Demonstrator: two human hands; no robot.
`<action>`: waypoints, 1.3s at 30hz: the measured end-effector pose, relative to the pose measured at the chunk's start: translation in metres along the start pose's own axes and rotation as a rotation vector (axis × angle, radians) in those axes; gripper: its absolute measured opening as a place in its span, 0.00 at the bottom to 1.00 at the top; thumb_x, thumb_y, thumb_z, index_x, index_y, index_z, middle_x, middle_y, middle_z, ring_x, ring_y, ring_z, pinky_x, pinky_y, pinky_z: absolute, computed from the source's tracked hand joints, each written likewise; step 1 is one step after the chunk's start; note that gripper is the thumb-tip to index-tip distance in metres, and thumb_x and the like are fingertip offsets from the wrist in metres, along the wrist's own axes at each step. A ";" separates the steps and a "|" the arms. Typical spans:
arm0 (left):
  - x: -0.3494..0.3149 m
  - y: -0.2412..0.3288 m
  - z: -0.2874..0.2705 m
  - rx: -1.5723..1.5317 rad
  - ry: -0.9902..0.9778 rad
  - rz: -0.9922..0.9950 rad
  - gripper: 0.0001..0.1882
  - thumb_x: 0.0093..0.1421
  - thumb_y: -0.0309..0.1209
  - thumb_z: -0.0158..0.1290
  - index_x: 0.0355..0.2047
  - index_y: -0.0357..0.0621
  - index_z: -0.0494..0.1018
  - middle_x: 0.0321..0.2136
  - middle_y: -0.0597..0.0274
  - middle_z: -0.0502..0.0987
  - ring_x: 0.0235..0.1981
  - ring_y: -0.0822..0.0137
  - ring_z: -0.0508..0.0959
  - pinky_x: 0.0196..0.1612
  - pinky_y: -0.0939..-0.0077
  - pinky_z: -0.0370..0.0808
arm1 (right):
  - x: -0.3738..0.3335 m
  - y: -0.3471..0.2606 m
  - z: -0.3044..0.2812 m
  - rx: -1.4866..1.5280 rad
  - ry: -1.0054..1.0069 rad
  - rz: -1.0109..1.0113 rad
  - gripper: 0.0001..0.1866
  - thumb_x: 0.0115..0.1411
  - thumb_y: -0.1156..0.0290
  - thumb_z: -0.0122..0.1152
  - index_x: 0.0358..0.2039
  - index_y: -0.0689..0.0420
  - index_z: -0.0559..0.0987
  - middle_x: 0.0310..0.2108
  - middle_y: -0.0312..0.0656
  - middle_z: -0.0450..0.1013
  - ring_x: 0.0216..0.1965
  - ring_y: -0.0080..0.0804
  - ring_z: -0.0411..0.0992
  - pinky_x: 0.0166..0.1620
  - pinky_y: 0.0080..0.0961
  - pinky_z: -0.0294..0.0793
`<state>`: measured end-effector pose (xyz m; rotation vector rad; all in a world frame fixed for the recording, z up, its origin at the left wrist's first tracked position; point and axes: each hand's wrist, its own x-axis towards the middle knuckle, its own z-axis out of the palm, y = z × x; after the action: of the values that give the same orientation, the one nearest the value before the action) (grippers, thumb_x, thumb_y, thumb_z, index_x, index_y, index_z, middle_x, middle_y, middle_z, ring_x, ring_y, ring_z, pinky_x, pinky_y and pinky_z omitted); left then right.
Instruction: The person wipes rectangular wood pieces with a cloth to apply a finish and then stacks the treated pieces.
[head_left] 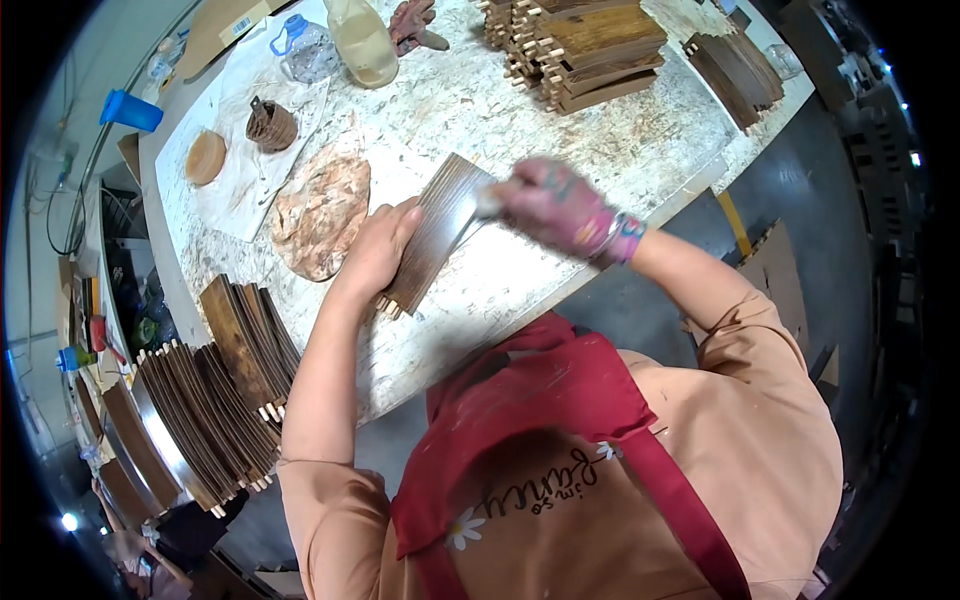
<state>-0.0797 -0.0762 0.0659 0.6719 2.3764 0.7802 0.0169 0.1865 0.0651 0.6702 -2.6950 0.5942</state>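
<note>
Here, over the desk (570,280), a bare left hand (382,250) and a gloved right hand (565,207) work at one dark board (430,255).

Nearest me, the red apron (545,400) sits just below the dark board, whose lower end shows pale pegs (388,306); the left fingers hold its left edge, while the right fingers, blurred, bend in at its right edge, and I can't tell what they grip. A row of pegged boards (205,420) stands to its lower left. Left of it lies a crumpled, stained cloth (320,215), with a brown pot (270,128) and a round tan block (205,158) farther off. Beyond it, a board stack (605,50) rises at upper right, and a clear bottle (362,45), a blue-handled jug (307,55) and a spare glove (415,25) at upper left.
</note>
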 end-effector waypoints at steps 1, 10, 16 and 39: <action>-0.001 -0.001 0.000 0.000 0.009 0.006 0.28 0.70 0.48 0.38 0.57 0.38 0.70 0.47 0.39 0.73 0.52 0.44 0.72 0.57 0.59 0.66 | -0.004 0.013 -0.013 -0.006 0.049 0.114 0.17 0.52 0.68 0.67 0.43 0.51 0.78 0.29 0.43 0.70 0.28 0.41 0.70 0.31 0.34 0.70; -0.005 0.059 0.048 0.587 0.287 -0.037 0.41 0.62 0.59 0.46 0.67 0.44 0.55 0.64 0.45 0.61 0.66 0.49 0.61 0.64 0.44 0.58 | 0.022 0.027 -0.032 0.401 0.101 0.186 0.20 0.60 0.60 0.59 0.52 0.48 0.76 0.45 0.46 0.69 0.43 0.45 0.73 0.45 0.36 0.75; 0.000 0.053 0.098 -0.346 0.633 0.181 0.22 0.65 0.36 0.47 0.58 0.42 0.67 0.58 0.48 0.67 0.62 0.52 0.64 0.65 0.57 0.59 | 0.100 -0.036 -0.025 0.446 -0.418 -0.303 0.18 0.60 0.58 0.55 0.47 0.53 0.78 0.44 0.48 0.71 0.46 0.48 0.70 0.46 0.40 0.71; -0.045 0.071 0.003 0.128 0.448 0.064 0.23 0.60 0.36 0.55 0.55 0.45 0.71 0.46 0.43 0.75 0.47 0.47 0.75 0.50 0.58 0.72 | 0.096 0.065 -0.047 0.705 0.077 0.106 0.19 0.62 0.62 0.63 0.50 0.59 0.78 0.49 0.42 0.74 0.50 0.30 0.71 0.55 0.27 0.70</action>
<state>-0.0246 -0.0519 0.1251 0.6837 2.8414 0.8861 -0.0885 0.2243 0.1219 0.6374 -2.4268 1.5924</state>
